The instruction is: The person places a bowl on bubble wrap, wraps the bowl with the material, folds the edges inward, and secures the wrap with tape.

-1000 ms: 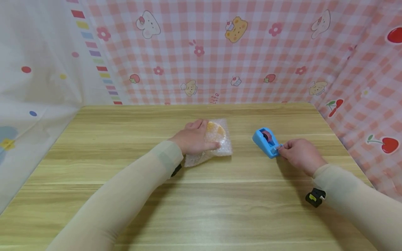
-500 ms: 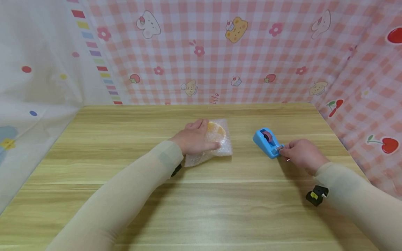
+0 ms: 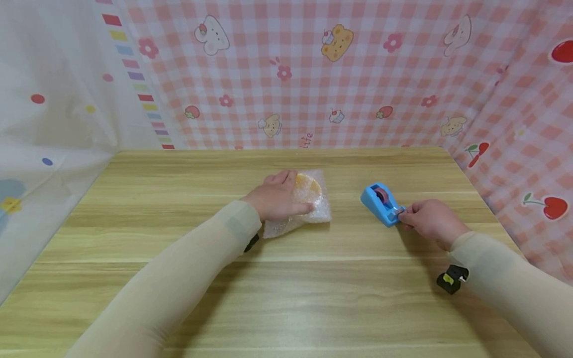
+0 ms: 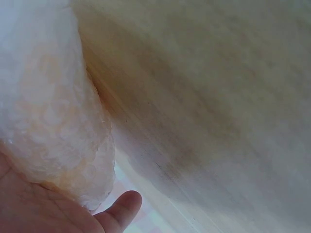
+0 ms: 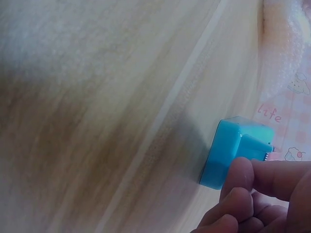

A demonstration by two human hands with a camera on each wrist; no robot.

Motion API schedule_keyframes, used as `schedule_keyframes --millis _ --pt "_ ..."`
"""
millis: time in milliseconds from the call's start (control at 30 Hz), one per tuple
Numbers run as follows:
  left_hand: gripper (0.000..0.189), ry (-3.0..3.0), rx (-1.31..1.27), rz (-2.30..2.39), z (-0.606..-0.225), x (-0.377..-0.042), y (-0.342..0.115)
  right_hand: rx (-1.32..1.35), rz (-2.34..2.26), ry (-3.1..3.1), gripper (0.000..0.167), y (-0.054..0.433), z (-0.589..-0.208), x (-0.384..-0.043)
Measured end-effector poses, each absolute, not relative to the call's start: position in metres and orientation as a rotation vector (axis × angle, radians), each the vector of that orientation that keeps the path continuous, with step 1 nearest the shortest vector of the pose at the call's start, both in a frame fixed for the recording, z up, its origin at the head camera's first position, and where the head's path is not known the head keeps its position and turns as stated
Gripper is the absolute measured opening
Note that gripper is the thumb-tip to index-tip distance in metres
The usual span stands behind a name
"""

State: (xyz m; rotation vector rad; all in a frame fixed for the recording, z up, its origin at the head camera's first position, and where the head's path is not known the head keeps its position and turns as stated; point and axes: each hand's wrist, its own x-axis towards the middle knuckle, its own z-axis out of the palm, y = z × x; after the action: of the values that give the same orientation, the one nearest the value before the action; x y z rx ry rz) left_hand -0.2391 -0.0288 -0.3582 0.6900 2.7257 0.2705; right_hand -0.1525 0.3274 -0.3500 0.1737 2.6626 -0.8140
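My left hand (image 3: pixel 275 199) rests across a package in bubble wrap (image 3: pixel 315 196), with something round and yellow-orange showing through the wrap. Its thumb lies spread along the front part of the wrap. From the left wrist view, the bubble wrap (image 4: pixel 58 107) bulges beside the palm (image 4: pixel 34 204), and one fingertip sticks out past it. To the right, a blue tape dispenser (image 3: pixel 380 204) holds a pinkish roll of tape (image 3: pixel 381 195). At its cutter end my right hand (image 3: pixel 431 221) pinches the end of the tape between thumb and forefinger; the fingers mostly hide that end.
Both things lie on a wood-grain table (image 3: pixel 286 298), towards its back half. A pink checked cloth (image 3: pixel 291 89) hangs behind the table and along the right, with a white dotted cloth (image 3: pixel 58 124) on the left. Dark wrist cameras (image 3: pixel 452 279) hang beneath the sleeves.
My right hand has shifted slightly right and stays at the dispenser's cutter end. A white glint below its fingers half a second ago is gone. The left hand and package keep still.
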Motion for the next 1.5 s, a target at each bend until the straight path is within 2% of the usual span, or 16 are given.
schedule_keyframes --millis 833,1200,1500 --pt "0.117 2.708 0.673 0.268 -0.356 -0.239 -0.029 0.184 -0.761 2.639 0.033 0.326 -0.346 -0.157" --pt "0.117 2.710 0.696 0.281 -0.356 -0.238 -0.028 0.115 -0.705 2.605 0.026 0.335 -0.344 -0.152" --pt "0.117 2.707 0.686 0.264 -0.356 -0.240 -0.029 0.024 -0.697 2.656 0.041 0.333 -0.326 -0.151"
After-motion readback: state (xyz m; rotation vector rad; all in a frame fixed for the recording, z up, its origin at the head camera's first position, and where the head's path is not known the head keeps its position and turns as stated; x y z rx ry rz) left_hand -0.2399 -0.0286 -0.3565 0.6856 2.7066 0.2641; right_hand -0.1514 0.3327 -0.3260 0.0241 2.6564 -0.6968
